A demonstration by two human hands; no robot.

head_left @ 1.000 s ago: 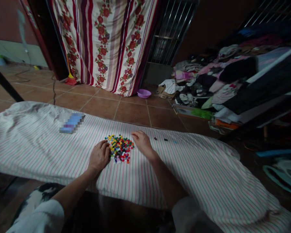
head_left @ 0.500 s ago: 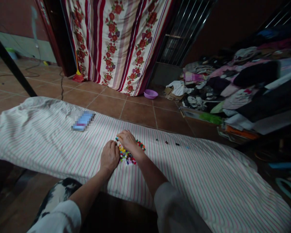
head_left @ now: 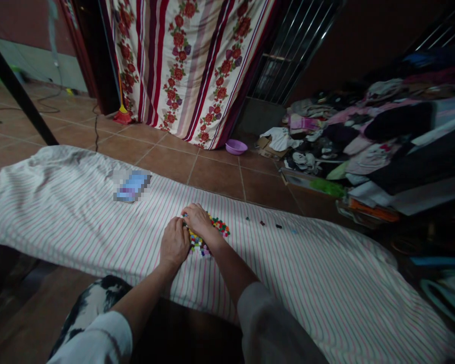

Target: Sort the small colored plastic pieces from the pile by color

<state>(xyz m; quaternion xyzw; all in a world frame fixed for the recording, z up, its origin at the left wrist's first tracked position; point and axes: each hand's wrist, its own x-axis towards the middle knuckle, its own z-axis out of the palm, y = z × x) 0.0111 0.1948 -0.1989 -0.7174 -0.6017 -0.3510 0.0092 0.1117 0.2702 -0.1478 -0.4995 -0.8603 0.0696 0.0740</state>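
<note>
A pile of small coloured block pieces (head_left: 220,226) lies on a striped cloth (head_left: 307,283). At the pile's left edge rests my left hand (head_left: 175,241), its fingers curled and pressed together. My right hand (head_left: 197,220) reaches over the pile's far left part, fingers bent down and closed beside the left fingertips. Whatever the fingertips hold is too small and hidden to make out. To the right of the pile, a spaced row holds a dark green piece (head_left: 247,219), a dark red one (head_left: 262,223), a black one (head_left: 278,226) and a pale blue one (head_left: 294,231).
A phone-like slab (head_left: 132,186), its screen blurred out, lies on the cloth at left. Beyond are a tiled floor, a purple basin (head_left: 236,147), a red broom (head_left: 123,116) and a hanging floral curtain (head_left: 197,76). Clothes (head_left: 382,121) are heaped at right.
My hands have drawn slightly closer together at the pile's far left, and the fingertips now nearly meet. The view has shifted a little. The row of single pieces stays in place.
</note>
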